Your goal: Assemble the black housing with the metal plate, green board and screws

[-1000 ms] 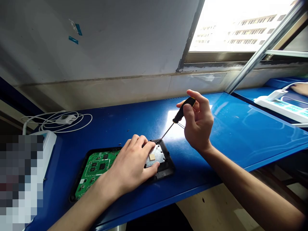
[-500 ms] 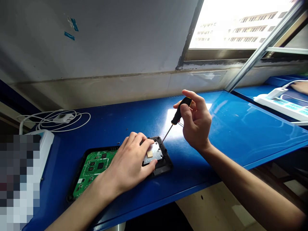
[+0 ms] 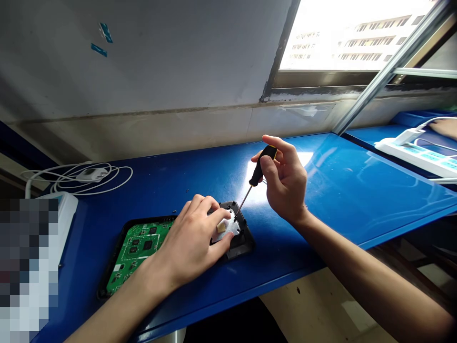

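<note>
Now the right hand (image 3: pixel 287 185) grips a black screwdriver (image 3: pixel 257 173), thin shaft slanting to a silvery plate (image 3: pixel 233 228) in a black casing (image 3: pixel 244 245), near side of the glossy blue counter (image 3: pixel 339 200); the tip's unclear. The left hand (image 3: pixel 194 238), fingers (image 3: pixel 217 217) spread, hides the plate's left and part of the green board (image 3: pixel 137 247).

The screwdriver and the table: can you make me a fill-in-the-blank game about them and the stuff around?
1. Of the left hand and the right hand, only the ____ one grips the screwdriver.
2. The circuit board is coloured ____.
3. The table is coloured ____.

Missing words: right; green; blue.
</note>
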Action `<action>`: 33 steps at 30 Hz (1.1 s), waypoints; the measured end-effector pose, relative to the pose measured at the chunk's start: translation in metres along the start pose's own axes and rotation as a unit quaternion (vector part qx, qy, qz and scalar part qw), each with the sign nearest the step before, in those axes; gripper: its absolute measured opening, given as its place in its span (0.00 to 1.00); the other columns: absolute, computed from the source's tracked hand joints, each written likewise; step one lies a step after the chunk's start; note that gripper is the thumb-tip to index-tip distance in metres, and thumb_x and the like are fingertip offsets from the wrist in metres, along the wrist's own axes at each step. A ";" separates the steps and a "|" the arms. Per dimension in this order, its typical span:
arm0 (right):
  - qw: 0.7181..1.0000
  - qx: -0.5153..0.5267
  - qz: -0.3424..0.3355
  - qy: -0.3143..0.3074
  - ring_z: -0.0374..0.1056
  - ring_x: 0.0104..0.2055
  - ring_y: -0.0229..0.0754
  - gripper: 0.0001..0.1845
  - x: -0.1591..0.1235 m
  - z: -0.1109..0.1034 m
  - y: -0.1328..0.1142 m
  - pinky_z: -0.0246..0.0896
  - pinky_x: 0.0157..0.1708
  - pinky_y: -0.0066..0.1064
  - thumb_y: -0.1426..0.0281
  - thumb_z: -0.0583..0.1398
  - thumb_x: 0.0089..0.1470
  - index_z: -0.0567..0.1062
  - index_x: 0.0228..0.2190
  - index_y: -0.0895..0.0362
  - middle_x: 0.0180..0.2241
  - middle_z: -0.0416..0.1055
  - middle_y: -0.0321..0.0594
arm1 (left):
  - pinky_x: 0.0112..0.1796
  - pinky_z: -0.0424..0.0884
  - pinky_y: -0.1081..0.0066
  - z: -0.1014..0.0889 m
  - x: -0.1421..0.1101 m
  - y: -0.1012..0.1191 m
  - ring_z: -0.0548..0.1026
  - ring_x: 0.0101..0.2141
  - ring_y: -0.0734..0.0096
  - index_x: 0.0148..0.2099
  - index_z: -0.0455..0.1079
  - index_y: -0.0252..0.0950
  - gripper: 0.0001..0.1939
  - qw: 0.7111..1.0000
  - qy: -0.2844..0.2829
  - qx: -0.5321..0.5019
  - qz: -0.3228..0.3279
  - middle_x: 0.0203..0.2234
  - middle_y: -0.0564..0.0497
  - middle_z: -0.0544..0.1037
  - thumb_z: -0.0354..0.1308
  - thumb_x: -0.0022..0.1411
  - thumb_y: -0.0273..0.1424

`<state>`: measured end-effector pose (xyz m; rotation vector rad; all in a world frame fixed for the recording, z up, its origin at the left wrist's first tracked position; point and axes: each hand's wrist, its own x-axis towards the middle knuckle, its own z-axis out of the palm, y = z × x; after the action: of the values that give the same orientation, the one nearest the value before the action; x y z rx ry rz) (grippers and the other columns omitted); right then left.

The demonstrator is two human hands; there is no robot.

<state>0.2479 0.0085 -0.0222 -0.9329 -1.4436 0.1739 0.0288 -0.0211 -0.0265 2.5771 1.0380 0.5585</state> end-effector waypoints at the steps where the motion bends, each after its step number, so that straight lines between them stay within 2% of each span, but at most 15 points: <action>1: 1.000 0.001 0.003 -0.001 0.71 0.27 0.37 0.15 0.000 0.000 0.000 0.74 0.23 0.29 0.66 0.59 0.67 0.72 0.54 0.50 0.34 0.76 0.37 | 0.46 0.72 0.55 0.000 0.000 0.000 0.69 0.46 0.56 0.50 0.75 0.41 0.10 1.000 -0.001 0.000 0.000 0.44 0.48 0.74 0.63 0.66 0.31; 13: 1.000 0.019 0.012 0.003 0.71 0.27 0.36 0.15 0.000 0.000 0.001 0.72 0.23 0.27 0.67 0.59 0.66 0.72 0.54 0.50 0.33 0.76 0.36 | 0.45 0.70 0.56 0.002 0.000 0.000 0.69 0.44 0.57 0.48 0.75 0.41 0.07 1.000 -0.007 0.001 0.023 0.43 0.49 0.74 0.61 0.68 0.31; 23: 0.999 -0.001 -0.033 0.017 0.75 0.34 0.42 0.14 0.001 0.000 -0.007 0.75 0.26 0.31 0.63 0.58 0.68 0.72 0.53 0.49 0.34 0.74 0.39 | 0.44 0.71 0.56 0.002 0.000 -0.002 0.69 0.44 0.57 0.48 0.76 0.39 0.07 0.999 0.007 -0.029 -0.018 0.42 0.49 0.75 0.62 0.67 0.31; 29: 0.999 0.039 -0.006 0.004 0.72 0.28 0.38 0.14 -0.001 0.002 -0.008 0.75 0.23 0.31 0.63 0.58 0.68 0.71 0.54 0.49 0.35 0.74 0.39 | 0.43 0.71 0.56 0.002 0.001 -0.001 0.69 0.43 0.58 0.44 0.76 0.39 0.04 0.999 0.016 -0.040 -0.013 0.41 0.50 0.75 0.63 0.67 0.29; 33: 0.999 0.038 -0.001 0.000 0.72 0.29 0.39 0.14 -0.002 0.003 -0.008 0.76 0.24 0.31 0.62 0.58 0.68 0.70 0.54 0.49 0.35 0.75 0.39 | 0.43 0.70 0.56 0.003 0.003 -0.002 0.68 0.43 0.58 0.41 0.75 0.38 0.02 0.999 0.021 -0.040 -0.013 0.40 0.50 0.75 0.61 0.68 0.28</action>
<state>0.2414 0.0028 -0.0192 -0.8687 -1.4284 0.2259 0.0307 -0.0179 -0.0289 2.4886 1.0385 0.6374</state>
